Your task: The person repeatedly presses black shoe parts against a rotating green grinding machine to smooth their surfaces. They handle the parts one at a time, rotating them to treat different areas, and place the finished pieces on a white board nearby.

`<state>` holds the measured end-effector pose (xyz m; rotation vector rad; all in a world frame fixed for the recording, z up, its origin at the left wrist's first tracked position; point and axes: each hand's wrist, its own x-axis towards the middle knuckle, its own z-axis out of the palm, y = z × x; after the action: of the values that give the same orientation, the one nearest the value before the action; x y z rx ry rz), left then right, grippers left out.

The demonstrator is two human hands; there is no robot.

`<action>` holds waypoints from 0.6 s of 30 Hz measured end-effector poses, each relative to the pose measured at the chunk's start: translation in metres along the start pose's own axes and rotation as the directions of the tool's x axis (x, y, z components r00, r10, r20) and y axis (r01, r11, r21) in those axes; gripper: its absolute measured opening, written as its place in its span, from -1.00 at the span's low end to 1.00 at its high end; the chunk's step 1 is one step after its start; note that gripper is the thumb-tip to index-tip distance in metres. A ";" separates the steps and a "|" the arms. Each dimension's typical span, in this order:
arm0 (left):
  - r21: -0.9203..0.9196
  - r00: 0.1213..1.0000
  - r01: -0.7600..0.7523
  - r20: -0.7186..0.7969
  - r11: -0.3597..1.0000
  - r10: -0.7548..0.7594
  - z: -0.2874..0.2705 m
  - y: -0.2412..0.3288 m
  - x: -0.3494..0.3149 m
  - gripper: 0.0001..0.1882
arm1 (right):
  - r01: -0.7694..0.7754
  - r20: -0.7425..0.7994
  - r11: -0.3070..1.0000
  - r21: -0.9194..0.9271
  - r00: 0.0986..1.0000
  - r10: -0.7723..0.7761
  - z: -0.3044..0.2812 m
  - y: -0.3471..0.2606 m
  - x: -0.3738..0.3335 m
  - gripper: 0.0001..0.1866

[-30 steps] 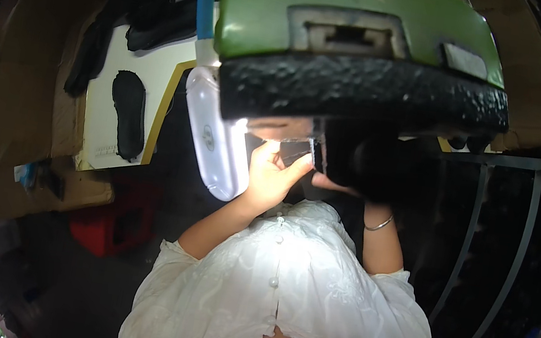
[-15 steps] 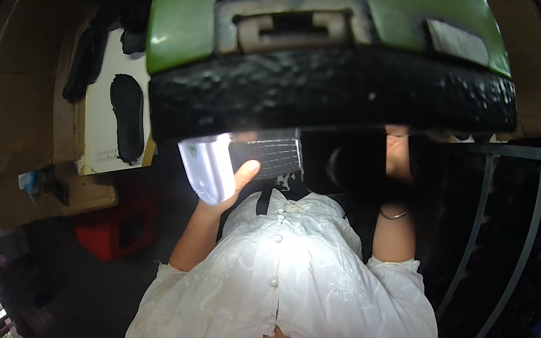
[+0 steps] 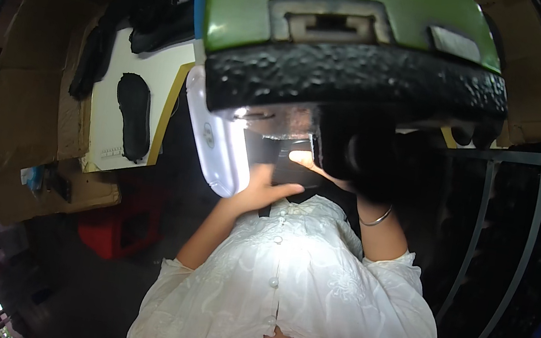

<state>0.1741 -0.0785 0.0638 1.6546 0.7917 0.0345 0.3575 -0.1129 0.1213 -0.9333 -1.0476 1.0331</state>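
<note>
From the head view, I see the left hand (image 3: 258, 188) beside a white lamp (image 3: 214, 132), its thumb spread wide from the other fingers, though I can't tell whether they grip the dark flat piece (image 3: 288, 172) lit under the green machine head (image 3: 361, 55). The right hand (image 3: 327, 170) reaches in from the other side, one fingertip at that piece, the rest of its grip hidden. Farther left, a black insole-shaped piece (image 3: 134, 117) lies on a white board (image 3: 105, 114).

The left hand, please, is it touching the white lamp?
Cannot tell: in the head view, the left hand and white lamp meet in outline, but no contact or gap shows plainly.
</note>
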 end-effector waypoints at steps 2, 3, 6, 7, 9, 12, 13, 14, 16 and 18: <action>0.207 0.995 -0.070 0.086 0.976 0.053 0.020 0.001 0.008 -0.56 | 0.015 0.041 0.990 -0.141 0.999 -0.010 -0.003 -0.011 -0.001 -0.32; 0.418 0.990 -0.117 0.122 0.901 0.072 0.025 0.004 0.014 -0.63 | 0.032 0.047 0.961 -0.275 0.999 -0.019 -0.007 -0.020 -0.004 -0.39; 0.390 0.876 -0.333 -0.209 0.858 0.435 0.008 0.017 0.013 -0.66 | -0.138 -0.055 0.700 -0.701 0.989 0.140 -0.032 -0.044 -0.007 -0.62; 0.342 0.883 -0.177 -0.359 0.923 0.303 -0.006 0.012 0.010 -0.69 | -0.057 -0.216 0.741 -0.669 0.969 -0.120 -0.042 -0.048 -0.010 -0.68; 0.054 0.757 -0.003 -0.652 0.999 0.037 -0.040 0.021 -0.003 -0.75 | -0.021 -0.482 0.706 -0.708 0.745 -0.461 -0.081 -0.055 -0.019 -0.71; 0.611 0.379 0.232 -0.773 0.757 0.509 -0.135 -0.088 -0.030 -0.50 | -0.018 -0.596 0.661 -0.750 0.450 -0.665 -0.129 -0.073 -0.032 -0.73; 0.620 0.329 0.428 -0.785 0.658 0.526 -0.148 -0.106 -0.046 -0.41 | -0.132 -0.522 0.529 -0.838 0.475 -0.708 -0.155 -0.072 -0.038 -0.71; 0.480 0.251 0.767 -0.836 0.426 0.488 -0.139 -0.099 -0.052 -0.33 | -0.203 -0.554 0.529 -0.824 0.482 -0.679 -0.164 -0.071 -0.039 -0.73; 0.365 0.310 0.727 -0.930 0.582 0.195 -0.152 -0.109 -0.068 -0.21 | -0.379 -0.553 0.404 -0.833 0.585 -0.593 -0.196 -0.059 -0.044 -0.72; 0.454 0.429 0.617 -0.879 0.643 0.209 -0.149 -0.104 -0.079 -0.22 | -0.486 -0.510 0.160 -0.859 0.786 -0.351 -0.221 -0.041 -0.057 -0.54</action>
<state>-0.0006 0.0127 0.0422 2.2799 2.1261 0.5072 0.5693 -0.2024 0.0944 -2.2979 -1.0103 -0.2266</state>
